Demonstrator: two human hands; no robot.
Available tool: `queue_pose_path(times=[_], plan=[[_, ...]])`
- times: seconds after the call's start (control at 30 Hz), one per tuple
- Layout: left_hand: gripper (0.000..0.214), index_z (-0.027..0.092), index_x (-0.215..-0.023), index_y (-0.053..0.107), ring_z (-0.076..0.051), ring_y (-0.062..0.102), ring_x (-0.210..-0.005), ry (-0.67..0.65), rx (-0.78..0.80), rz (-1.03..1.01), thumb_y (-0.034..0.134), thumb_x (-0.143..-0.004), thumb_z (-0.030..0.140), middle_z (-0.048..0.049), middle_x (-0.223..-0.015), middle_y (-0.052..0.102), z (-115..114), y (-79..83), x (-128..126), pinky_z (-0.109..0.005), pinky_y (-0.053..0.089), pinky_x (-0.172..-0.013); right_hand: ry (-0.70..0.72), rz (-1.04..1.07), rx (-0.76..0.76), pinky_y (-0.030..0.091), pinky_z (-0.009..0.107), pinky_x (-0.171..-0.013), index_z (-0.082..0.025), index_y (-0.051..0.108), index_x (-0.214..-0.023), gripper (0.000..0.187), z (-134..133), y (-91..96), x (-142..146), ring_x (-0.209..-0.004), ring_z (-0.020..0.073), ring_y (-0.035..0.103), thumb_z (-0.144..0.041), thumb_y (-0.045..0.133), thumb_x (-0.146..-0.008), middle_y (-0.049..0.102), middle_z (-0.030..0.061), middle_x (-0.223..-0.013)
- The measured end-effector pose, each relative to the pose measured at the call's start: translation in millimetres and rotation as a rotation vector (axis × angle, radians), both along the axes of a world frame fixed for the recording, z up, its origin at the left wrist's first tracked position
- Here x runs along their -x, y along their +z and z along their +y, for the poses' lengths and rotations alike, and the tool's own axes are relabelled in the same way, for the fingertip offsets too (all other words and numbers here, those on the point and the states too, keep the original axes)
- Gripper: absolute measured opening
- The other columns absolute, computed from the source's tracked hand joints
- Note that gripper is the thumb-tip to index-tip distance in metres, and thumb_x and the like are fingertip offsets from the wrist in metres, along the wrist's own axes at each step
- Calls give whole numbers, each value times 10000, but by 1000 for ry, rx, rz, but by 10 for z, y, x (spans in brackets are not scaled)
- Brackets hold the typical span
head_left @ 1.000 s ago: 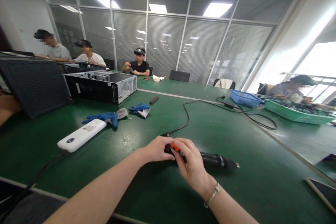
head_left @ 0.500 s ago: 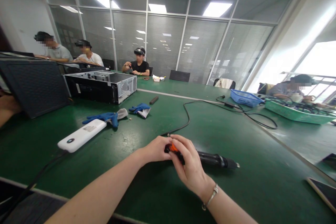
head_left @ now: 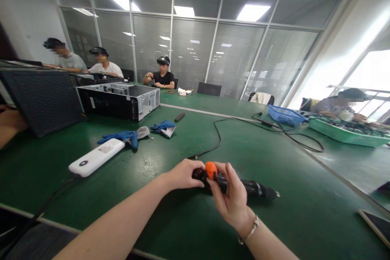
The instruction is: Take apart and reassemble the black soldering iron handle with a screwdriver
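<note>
Low in the centre of the frame, our left hand (head_left: 183, 174) is closed around the rear end of the black electric screwdriver (head_left: 254, 189), which lies on the green table (head_left: 283, 231). Our right hand (head_left: 233, 203), fingers narrowly curled, pinches its orange knob (head_left: 211, 169) just beside the left.

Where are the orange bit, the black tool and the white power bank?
orange bit (head_left: 211, 169): head view, on its rounded top.
black tool (head_left: 254, 189): head view, on its barrel beyond the fingers.
white power bank (head_left: 96, 157): head view, on its flat top face.
</note>
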State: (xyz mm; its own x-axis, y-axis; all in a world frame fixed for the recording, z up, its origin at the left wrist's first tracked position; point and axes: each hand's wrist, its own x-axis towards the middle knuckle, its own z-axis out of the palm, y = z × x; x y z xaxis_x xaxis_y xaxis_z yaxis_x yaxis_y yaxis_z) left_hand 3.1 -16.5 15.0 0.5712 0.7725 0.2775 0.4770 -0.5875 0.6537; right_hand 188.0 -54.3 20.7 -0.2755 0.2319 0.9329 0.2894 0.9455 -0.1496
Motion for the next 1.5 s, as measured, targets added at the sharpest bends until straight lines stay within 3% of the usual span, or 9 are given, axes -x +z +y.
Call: queue_pose_path(times=[0.2,0.47,0.57,0.9,1.0,1.2,1.37,1.5], plan=[[328,150,-1017,677,-192,658,-840,-66,11,-91,749,-712,244,-24,-921,707,15,-47,28,-242,489,-767,35,-350,164,538,355,-919,-237,438,-1392,478,-104,148,-62,-1077,203,612,-128,500,-931,629,105,-1190],[437,172,-1100,673,-190,670,-840,-2,26,21,792,-683,229,-30,-932,716,25,-42,13,-244,494,-755,142,-723,443,531,298,-948,-257,501,-1337,418,-292,135,-329,-1098,177,621,-153,484,-932,619,78,-1220],[456,172,-1107,671,-200,679,-882,9,36,20,805,-675,227,-43,-989,722,12,-25,7,-260,499,-795,148,-774,507,551,280,-916,-280,524,-1318,437,-339,74,-432,-1043,166,644,-123,485,-913,627,62,-1193],[455,149,-1107,669,-208,682,-881,12,68,3,809,-677,205,-53,-976,727,-2,12,-5,-277,500,-817,76,-736,484,538,330,-976,-291,517,-1341,515,-397,-12,-528,-1108,202,626,-156,596,-850,636,63,-1210],[458,152,-1112,666,-202,681,-872,4,74,3,807,-680,207,-49,-962,726,3,6,-3,-275,502,-812,-2,-673,492,544,353,-962,-298,516,-1344,488,-284,-14,-639,-1123,218,616,-260,617,-869,616,73,-1243],[465,170,-1133,664,-210,671,-908,0,74,13,799,-691,218,-52,-1007,713,-3,17,14,-286,498,-821,-292,-542,548,527,444,-942,-249,631,-1215,368,258,-54,-1174,-1088,264,612,-399,600,-880,625,110,-1199],[458,175,-1127,669,-211,671,-904,-1,80,12,799,-692,227,-50,-1004,714,-3,28,16,-290,496,-826,-272,-701,635,547,369,-900,-279,645,-1216,381,442,-133,-1518,-1047,241,644,-437,600,-873,650,80,-1196],[454,190,-1150,660,-206,666,-911,8,63,23,779,-712,221,-47,-1019,709,4,28,11,-290,490,-829,-347,-756,520,547,377,-893,-302,539,-1340,440,401,-245,-1526,-1054,230,646,-431,530,-920,650,67,-1226]])
